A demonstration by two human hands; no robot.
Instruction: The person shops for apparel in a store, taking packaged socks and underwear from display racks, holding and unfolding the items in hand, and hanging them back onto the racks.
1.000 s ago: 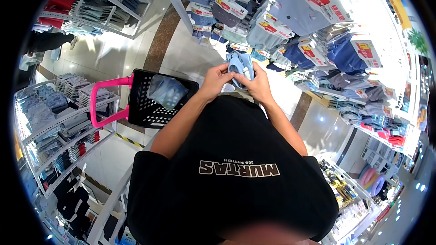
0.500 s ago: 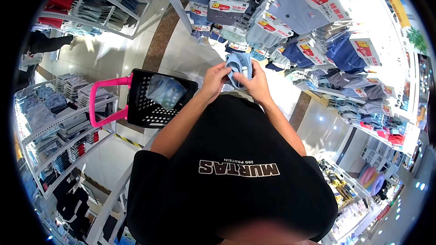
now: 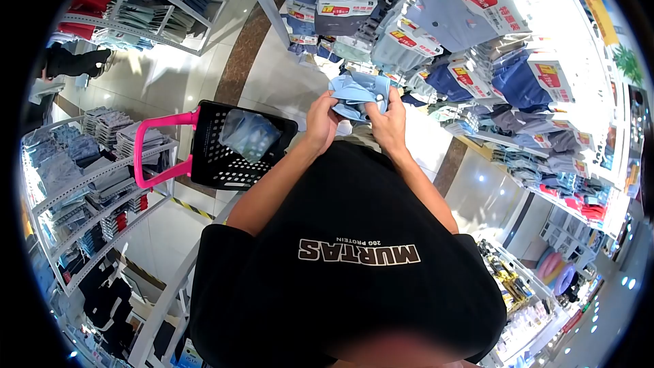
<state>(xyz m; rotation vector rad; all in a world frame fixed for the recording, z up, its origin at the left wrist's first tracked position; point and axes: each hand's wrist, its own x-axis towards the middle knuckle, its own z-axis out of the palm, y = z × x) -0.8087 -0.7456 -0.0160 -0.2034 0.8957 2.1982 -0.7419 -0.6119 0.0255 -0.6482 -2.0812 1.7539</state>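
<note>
A light blue folded garment point(image 3: 357, 93) is held out in front of my chest by both hands. My left hand point(image 3: 323, 120) grips its left side between thumb and fingers. My right hand point(image 3: 387, 121) pinches the right side, thumb on top of the cloth. Small round button-like spots show on the fabric; its exact kind is unclear. Left of my left arm stands a black perforated shopping basket point(image 3: 216, 163) with a pink handle point(image 3: 141, 153). Inside it lies a clear plastic bag point(image 3: 251, 135) with something blue in it.
Price-carded packs of folded clothes point(image 3: 470, 82) fill the racks ahead and to the right. White shelves with stacked garments point(image 3: 61, 170) stand at left. Another person's dark-clad leg point(image 3: 75, 63) shows at far left. Colourful swim rings point(image 3: 562, 272) are at lower right.
The light blue garment is spread wider between my hands and tilted differently. My right hand has shifted slightly to the right; the basket stays in place.
</note>
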